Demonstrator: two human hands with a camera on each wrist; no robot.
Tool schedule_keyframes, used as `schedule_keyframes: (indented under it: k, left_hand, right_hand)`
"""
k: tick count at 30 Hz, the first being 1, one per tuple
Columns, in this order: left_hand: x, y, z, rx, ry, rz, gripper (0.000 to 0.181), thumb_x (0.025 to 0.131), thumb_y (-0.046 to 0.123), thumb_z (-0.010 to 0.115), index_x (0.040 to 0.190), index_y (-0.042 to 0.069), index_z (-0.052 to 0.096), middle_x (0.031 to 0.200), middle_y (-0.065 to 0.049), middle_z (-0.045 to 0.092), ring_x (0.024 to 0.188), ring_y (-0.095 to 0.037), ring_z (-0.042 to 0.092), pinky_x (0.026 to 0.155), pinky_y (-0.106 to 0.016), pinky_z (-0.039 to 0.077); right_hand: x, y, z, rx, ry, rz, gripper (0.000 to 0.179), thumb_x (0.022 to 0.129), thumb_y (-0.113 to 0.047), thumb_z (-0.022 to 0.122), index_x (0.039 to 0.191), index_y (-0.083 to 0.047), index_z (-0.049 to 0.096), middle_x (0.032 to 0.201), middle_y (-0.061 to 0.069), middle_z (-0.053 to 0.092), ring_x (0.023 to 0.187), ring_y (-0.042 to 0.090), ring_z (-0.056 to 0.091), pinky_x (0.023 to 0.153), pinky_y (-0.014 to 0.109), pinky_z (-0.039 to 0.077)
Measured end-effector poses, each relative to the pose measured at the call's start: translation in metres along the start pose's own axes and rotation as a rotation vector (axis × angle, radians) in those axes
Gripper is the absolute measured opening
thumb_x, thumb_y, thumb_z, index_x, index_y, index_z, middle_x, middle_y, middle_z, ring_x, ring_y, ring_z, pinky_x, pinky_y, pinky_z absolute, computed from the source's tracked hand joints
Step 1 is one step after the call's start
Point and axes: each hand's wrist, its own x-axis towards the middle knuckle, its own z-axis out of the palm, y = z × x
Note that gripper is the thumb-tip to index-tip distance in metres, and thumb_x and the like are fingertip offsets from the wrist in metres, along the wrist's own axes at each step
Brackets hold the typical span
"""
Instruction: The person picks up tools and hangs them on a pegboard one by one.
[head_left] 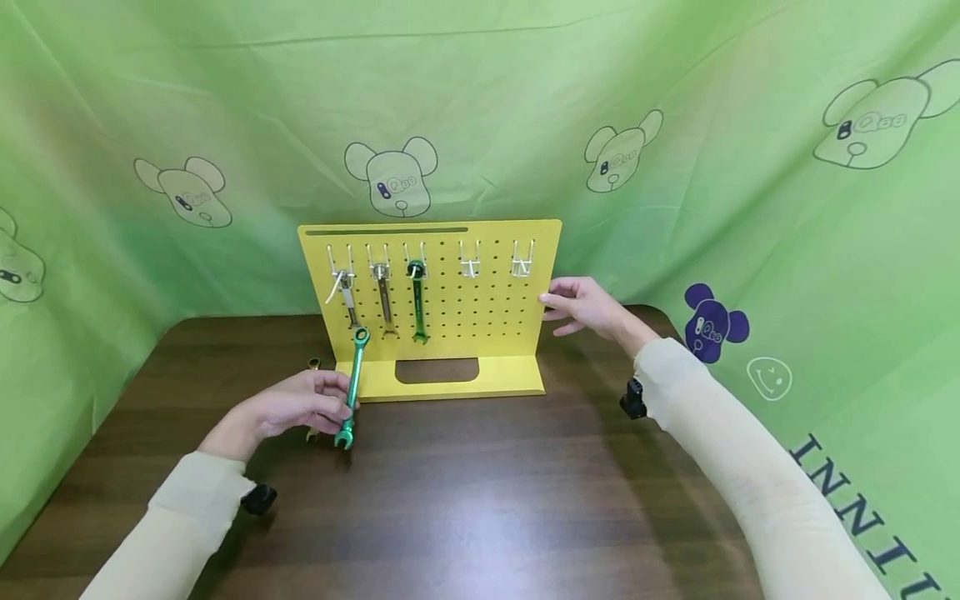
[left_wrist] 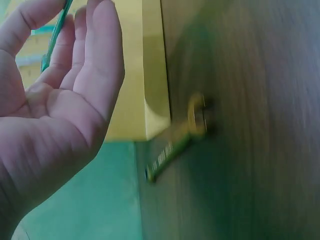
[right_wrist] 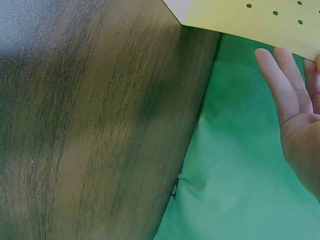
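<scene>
My left hand (head_left: 303,402) pinches a green combination wrench (head_left: 356,364) between thumb and fingers. The wrench stands nearly upright, ring end up, before the lower left of a yellow pegboard (head_left: 465,333). At the board's right edge, my right hand (head_left: 588,308) grips it, thumb in front and fingers partly hidden behind. On the board's hooks hang two silver wrenches (head_left: 384,296) and a dark green wrench (head_left: 418,308). Another wrench (left_wrist: 172,152), blurred in the left wrist view, lies on the table beside the board, mostly hidden behind my left hand in the head view.
Two more white hooks (head_left: 470,265) are on the board's right half. The board's base (head_left: 510,379) rests on a dark wooden table (head_left: 465,483). A green printed curtain (head_left: 510,108) hangs behind and along both sides.
</scene>
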Motion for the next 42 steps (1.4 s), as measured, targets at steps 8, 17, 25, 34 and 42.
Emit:
schedule_keyframes:
  k: [8, 17, 25, 34, 42]
  left_hand:
    - [0.025, 0.011, 0.038, 0.002, -0.045, 0.055, 0.023, 0.089, 0.005, 0.075, 0.106, -0.001, 0.061, 0.097, -0.014, 0.066, 0.086, -0.027, 0.070, 0.084, -0.048, 0.060]
    - [0.058, 0.042, 0.070, 0.052, -0.021, 0.184, 0.016, 0.095, 0.014, 0.073, 0.102, 0.002, 0.064, 0.101, -0.016, 0.064, 0.101, -0.042, 0.069, 0.095, -0.059, 0.053]
    - [0.083, 0.067, 0.094, 0.167, 0.016, 0.221, 0.028, 0.100, 0.027, 0.068, 0.111, 0.001, 0.067, 0.107, -0.016, 0.072, 0.101, -0.036, 0.071, 0.090, -0.049, 0.058]
    - [0.099, 0.089, 0.106, 0.342, 0.061, 0.222, 0.029, 0.103, 0.033, 0.062, 0.108, 0.005, 0.068, 0.107, -0.011, 0.066, 0.104, -0.034, 0.068, 0.092, -0.047, 0.057]
    - [0.106, 0.104, 0.103, 0.420, 0.037, 0.222, 0.032, 0.104, 0.030, 0.061, 0.114, 0.001, 0.067, 0.114, -0.016, 0.067, 0.109, -0.039, 0.067, 0.094, -0.049, 0.056]
  right_hand:
    - [0.002, 0.002, 0.001, -0.004, 0.001, -0.005, 0.032, 0.104, -0.020, 0.061, 0.120, 0.008, 0.057, 0.111, 0.014, 0.066, 0.112, 0.041, 0.066, 0.082, 0.055, 0.059]
    - [0.001, 0.002, 0.002, -0.005, 0.009, -0.004, 0.032, 0.104, -0.021, 0.061, 0.119, 0.007, 0.057, 0.112, 0.014, 0.066, 0.109, 0.038, 0.068, 0.079, 0.051, 0.061]
    - [0.002, 0.003, 0.000, -0.007, 0.001, -0.008, 0.033, 0.104, -0.022, 0.062, 0.119, 0.007, 0.057, 0.111, 0.013, 0.067, 0.110, 0.038, 0.068, 0.082, 0.055, 0.059]
    - [0.001, 0.002, 0.000, -0.018, 0.006, -0.004, 0.033, 0.104, -0.022, 0.061, 0.120, 0.007, 0.057, 0.115, 0.017, 0.067, 0.111, 0.039, 0.067, 0.086, 0.060, 0.055]
    - [0.001, 0.003, 0.000, -0.018, 0.012, 0.002, 0.033, 0.104, -0.020, 0.061, 0.120, 0.008, 0.057, 0.113, 0.018, 0.066, 0.111, 0.040, 0.067, 0.084, 0.057, 0.057]
